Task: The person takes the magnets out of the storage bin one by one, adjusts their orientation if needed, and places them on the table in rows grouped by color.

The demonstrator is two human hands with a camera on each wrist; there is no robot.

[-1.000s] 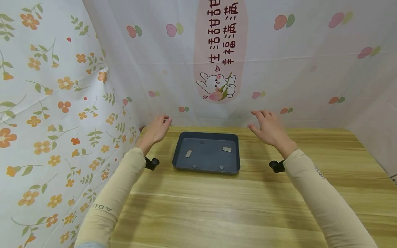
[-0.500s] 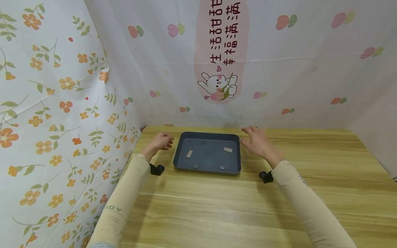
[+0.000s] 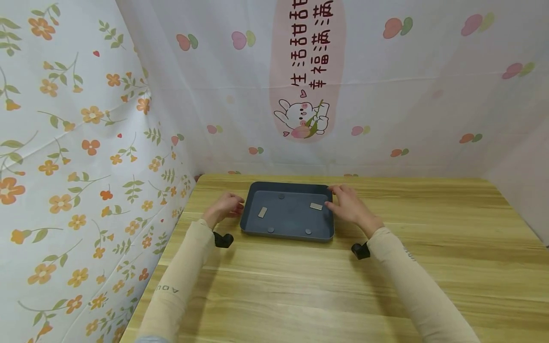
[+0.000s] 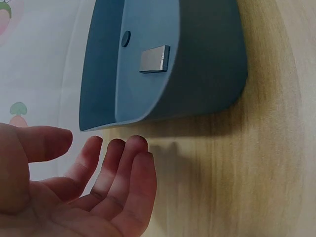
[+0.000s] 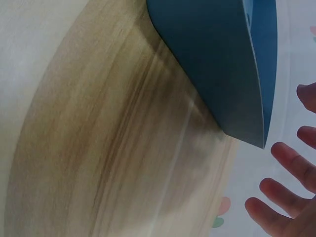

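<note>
A blue-grey rectangular tray [image 3: 288, 216] lies on the wooden table, its walls low and its corners rounded. Inside it sit two small silvery rectangular plates, one left [image 3: 262, 212] and one right [image 3: 316, 206], plus three small round discs near its edges. My left hand [image 3: 225, 208] is beside the tray's left wall, fingers loosely bent; the left wrist view shows a gap between the fingertips [image 4: 144, 158] and the wall. On the other side, my right hand [image 3: 349, 206] reaches the tray's right rim with spread fingers. In the right wrist view those fingers [image 5: 286, 155] hold nothing.
A floral curtain [image 3: 86, 157] hangs along the table's left side. Behind the table hangs a white cloth [image 3: 240, 100] with a rabbit print. Black wrist mounts sit under both forearms. The wooden table [image 3: 279, 286] extends in front of the tray and to its right.
Both hands have come down and in toward the tray, the left from the upper left and the right from the upper right. The tray and its pieces stay in place.
</note>
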